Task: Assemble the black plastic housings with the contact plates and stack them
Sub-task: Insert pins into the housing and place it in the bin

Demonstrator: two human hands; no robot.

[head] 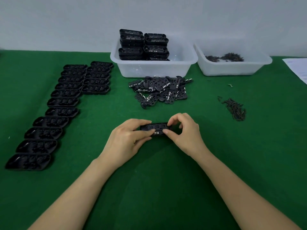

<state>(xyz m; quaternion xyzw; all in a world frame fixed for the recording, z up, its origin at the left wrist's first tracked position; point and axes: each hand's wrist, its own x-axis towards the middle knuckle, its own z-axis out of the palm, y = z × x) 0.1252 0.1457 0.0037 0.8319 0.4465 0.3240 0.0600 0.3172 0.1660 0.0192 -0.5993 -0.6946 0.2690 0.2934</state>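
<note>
One black housing (155, 127) lies on the green cloth at the centre, with a contact plate showing a small metal tab in it. My left hand (127, 138) grips its left end, thumb and fingers curled round it. My right hand (182, 131) pinches its right end from above and in front. A loose pile of contact plates (159, 90) lies just beyond. Empty housings (61, 112) sit in two rows on the left. Stacked housings (142, 45) stand in a clear tub (154, 67).
A second clear tub (232, 65) at the back right holds small dark parts. A heap of dark screws (235, 109) lies on the right of the cloth. A white paper (297, 68) lies at the right edge. A pale wall stands behind the table.
</note>
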